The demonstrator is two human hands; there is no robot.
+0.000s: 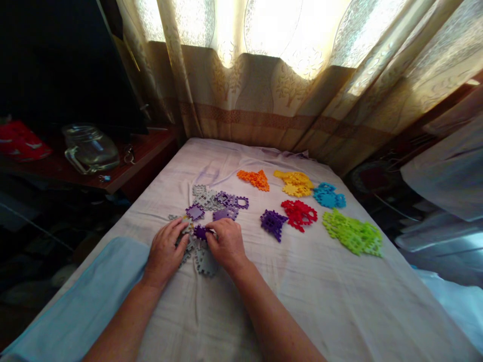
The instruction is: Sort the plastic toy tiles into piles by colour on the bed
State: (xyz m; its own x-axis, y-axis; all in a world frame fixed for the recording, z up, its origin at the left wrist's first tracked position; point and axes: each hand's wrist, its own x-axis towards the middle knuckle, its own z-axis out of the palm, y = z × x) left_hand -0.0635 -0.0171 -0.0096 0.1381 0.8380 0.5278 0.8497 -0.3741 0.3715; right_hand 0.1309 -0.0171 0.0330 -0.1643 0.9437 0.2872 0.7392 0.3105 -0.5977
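My right hand (225,241) pinches a small dark purple toothed piece (200,232) between thumb and fingertips. My left hand (166,250) rests with slightly bent, parted fingers over grey toothed pieces (206,262); its fingertips touch the pile, and whether it grips one is hidden. Just beyond the hands lie a lilac piece (195,212), a lighter purple piece (225,214) and more grey and purple pieces (206,198). To the right of my right hand sits a separate dark purple pile (273,223).
Sorted piles lie on the sheet (302,301): orange (254,179), yellow (294,183), blue (329,195), red (299,215), green (352,234). A light blue cloth (90,296) lies left. A glass jug (89,148) stands on the side table (151,151). Curtains (264,95) hang behind.
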